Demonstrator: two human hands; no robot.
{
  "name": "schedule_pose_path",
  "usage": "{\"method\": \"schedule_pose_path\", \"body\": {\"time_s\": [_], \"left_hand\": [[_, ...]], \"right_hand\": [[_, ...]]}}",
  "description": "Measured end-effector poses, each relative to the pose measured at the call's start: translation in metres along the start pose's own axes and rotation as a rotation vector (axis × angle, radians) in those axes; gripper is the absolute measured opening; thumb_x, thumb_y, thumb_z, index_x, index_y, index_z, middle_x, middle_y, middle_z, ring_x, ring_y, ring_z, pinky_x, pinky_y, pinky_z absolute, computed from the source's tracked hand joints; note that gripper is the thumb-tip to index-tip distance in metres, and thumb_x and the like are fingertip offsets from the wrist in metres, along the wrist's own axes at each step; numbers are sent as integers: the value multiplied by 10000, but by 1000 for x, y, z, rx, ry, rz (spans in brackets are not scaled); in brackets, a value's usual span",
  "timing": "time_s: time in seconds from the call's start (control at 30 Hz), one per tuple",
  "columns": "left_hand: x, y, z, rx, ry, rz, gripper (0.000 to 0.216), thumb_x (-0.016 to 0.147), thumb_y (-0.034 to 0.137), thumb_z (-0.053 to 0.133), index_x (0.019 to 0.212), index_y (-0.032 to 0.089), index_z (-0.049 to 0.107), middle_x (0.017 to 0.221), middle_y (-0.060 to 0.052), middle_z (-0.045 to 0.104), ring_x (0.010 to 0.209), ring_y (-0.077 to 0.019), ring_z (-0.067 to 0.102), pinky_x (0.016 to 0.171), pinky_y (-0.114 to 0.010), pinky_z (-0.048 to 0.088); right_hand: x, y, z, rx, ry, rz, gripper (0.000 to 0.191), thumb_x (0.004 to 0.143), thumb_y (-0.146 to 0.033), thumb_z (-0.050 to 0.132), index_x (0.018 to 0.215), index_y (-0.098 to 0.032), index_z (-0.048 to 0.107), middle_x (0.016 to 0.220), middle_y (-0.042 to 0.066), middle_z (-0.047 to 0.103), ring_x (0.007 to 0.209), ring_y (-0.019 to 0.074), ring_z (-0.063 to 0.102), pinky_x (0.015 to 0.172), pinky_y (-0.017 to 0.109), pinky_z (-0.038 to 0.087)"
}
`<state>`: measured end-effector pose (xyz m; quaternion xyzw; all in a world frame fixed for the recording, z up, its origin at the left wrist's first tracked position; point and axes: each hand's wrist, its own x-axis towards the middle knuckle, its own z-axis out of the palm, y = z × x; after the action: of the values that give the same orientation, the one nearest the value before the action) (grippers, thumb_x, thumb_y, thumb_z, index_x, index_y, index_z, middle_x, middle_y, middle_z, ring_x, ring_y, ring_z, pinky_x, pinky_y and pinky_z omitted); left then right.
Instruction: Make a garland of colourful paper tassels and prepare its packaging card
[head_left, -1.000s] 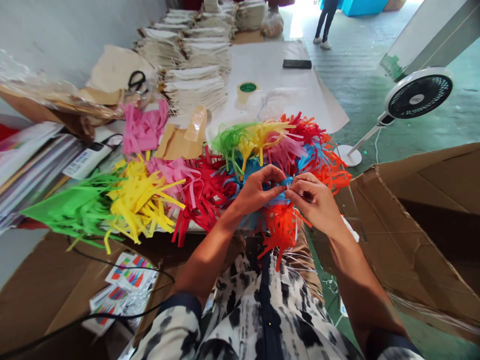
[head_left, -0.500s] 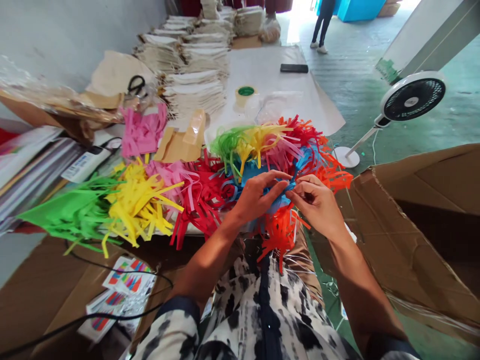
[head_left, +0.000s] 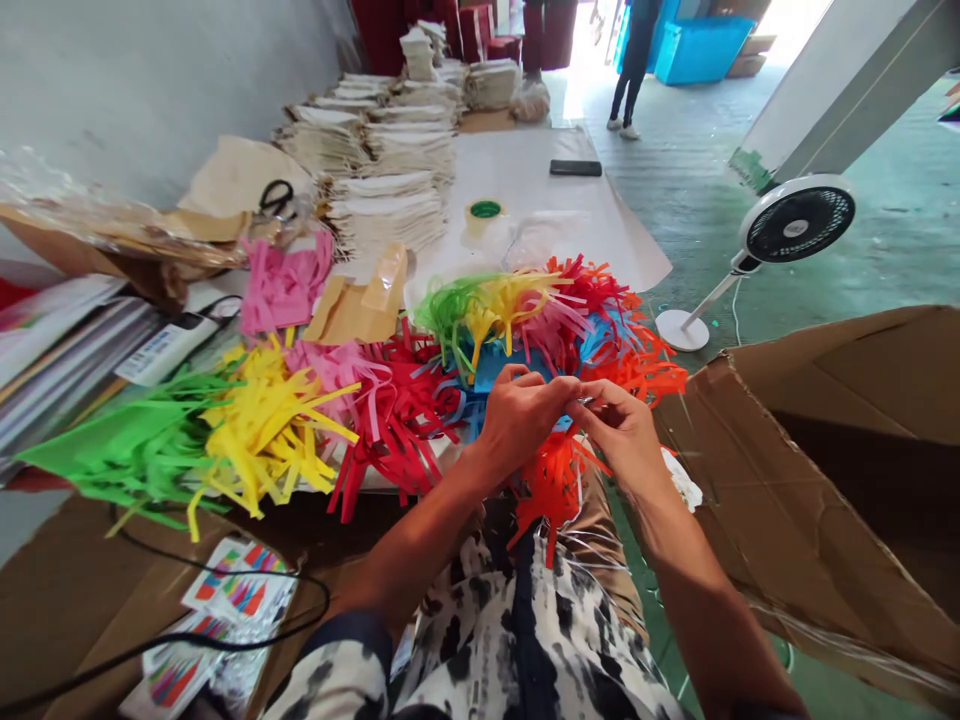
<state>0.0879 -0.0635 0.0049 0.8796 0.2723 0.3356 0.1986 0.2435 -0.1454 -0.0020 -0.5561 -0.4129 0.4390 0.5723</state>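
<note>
My left hand (head_left: 521,410) is closed, its fingers curled over a blue paper tassel (head_left: 561,422) that shows just beneath the fingers. Against it, my right hand (head_left: 619,425) pinches at the same spot; whatever lies between its fingertips is too small to make out. Below the hands, an orange paper tassel (head_left: 553,485) hangs toward my lap. Red tassels (head_left: 390,415), a pink tassel (head_left: 330,365), a yellow tassel (head_left: 266,425) and a green tassel (head_left: 142,440) stretch to the left. Another colourful bunch, with yellow strips (head_left: 510,300), lies beyond my hands.
Stacks of cream fabric (head_left: 397,205) cover the table's far left. Tape (head_left: 486,212), a dark phone-like object (head_left: 575,168) and scissors (head_left: 276,198) lie about. An open cardboard box (head_left: 750,450) and a white fan (head_left: 799,225) stand at right. A person (head_left: 634,75) stands far off.
The view has tilted up slightly. My fingers have drawn together over the blue tassel, my left ones curling more tightly, so less of the blue paper shows.
</note>
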Motion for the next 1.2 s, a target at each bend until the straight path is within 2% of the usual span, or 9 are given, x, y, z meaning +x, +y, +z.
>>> {"method": "schedule_pose_path", "body": {"time_s": [0.23,0.37,0.5,0.67,0.8,0.9,1.0,1.1,1.2], "left_hand": [[0,1,1,26,19,6,292,1106,393,465,1083,264,725,841,-1,802,748,-165,678,983,-363,373],[3,-3,5,85,12,-54,322,1128,383,409,1118,243,699,848,-18,790,806,-176,709,929,-356,368],[15,-3,4,305,-110,-60,404,1119,446,424,1015,221,743,718,-41,736,721,-191,669,840,-362,351],[42,1,-8,428,-329,-101,511,1060,536,527,766,203,780,666,-91,719,694,-240,671,816,-395,364],[60,5,-13,415,-469,-97,456,1012,537,618,741,214,791,695,-91,741,701,-231,680,764,-365,387],[65,9,-11,417,-499,-104,396,993,487,673,746,204,798,688,-94,738,702,-226,686,722,-341,390],[64,14,-5,430,-516,-159,371,982,449,703,748,180,806,686,-117,739,698,-247,703,707,-349,388],[64,18,-2,495,-555,-191,356,1002,408,680,792,161,826,724,-148,760,723,-269,727,719,-366,392],[66,22,-2,593,-602,-174,297,1005,328,671,838,140,830,770,-155,779,737,-266,730,766,-392,409]], "right_hand": [[0,5,10,348,70,142,372,682,-459,954,855,-234,715,686,-68,588,447,39,283,388,215,253],[0,3,8,410,123,109,315,755,-435,896,877,-242,678,870,-29,722,462,34,251,390,209,260],[0,6,4,386,173,1,269,867,-442,816,902,-263,618,1005,-12,769,476,53,256,403,220,268],[-2,12,-2,337,164,-76,275,904,-470,800,956,-279,608,858,-30,746,466,63,310,435,224,321],[-3,11,-9,142,244,-182,219,955,-469,749,976,-280,640,731,-58,664,475,93,409,482,257,408],[-4,8,-12,13,332,-248,211,966,-466,732,976,-263,676,882,-6,737,529,103,468,511,268,424],[-3,8,-13,-108,382,-303,200,983,-441,711,973,-241,711,1042,47,768,642,131,567,575,280,456],[-2,13,-12,-197,432,-386,192,997,-414,693,951,-230,726,1115,71,744,1001,218,694,818,355,543],[-1,18,-9,-204,474,-424,184,997,-402,694,928,-234,722,1130,65,728,1226,261,657,1024,446,515]]}}
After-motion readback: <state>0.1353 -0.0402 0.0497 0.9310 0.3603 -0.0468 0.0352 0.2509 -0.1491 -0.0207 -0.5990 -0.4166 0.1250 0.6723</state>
